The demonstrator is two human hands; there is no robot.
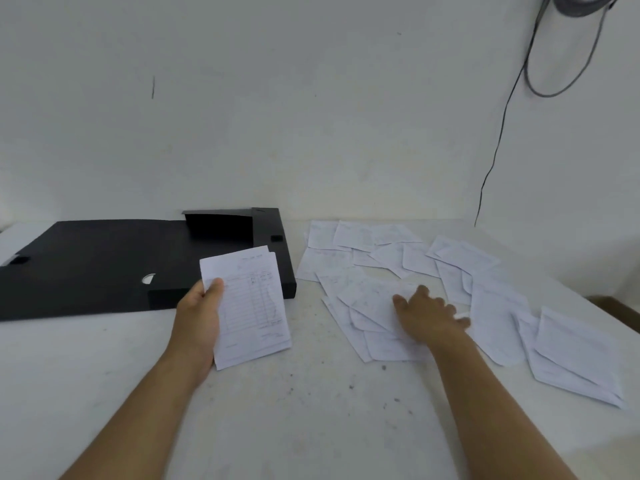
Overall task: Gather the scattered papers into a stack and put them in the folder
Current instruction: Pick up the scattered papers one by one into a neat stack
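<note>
Flat black box folder (pixel 104 265): matt, smooth board or plastic, which of the two cannot be told; no gloss on any face. Small held stack of thin white printed paper slips (pixel 251 306): matt, faintly ruled, edges slightly uneven. Loose white paper slips scattered at right (pixel 491 306): same thin matt paper, some creased or folded. White worktop (pixel 311 410): dull, stained, speckled with dark marks, slightly rough-looking. White painted wall (pixel 311 98): matt, scuffed. Thin dark cable (pixel 498 140): smooth sheath.
</note>
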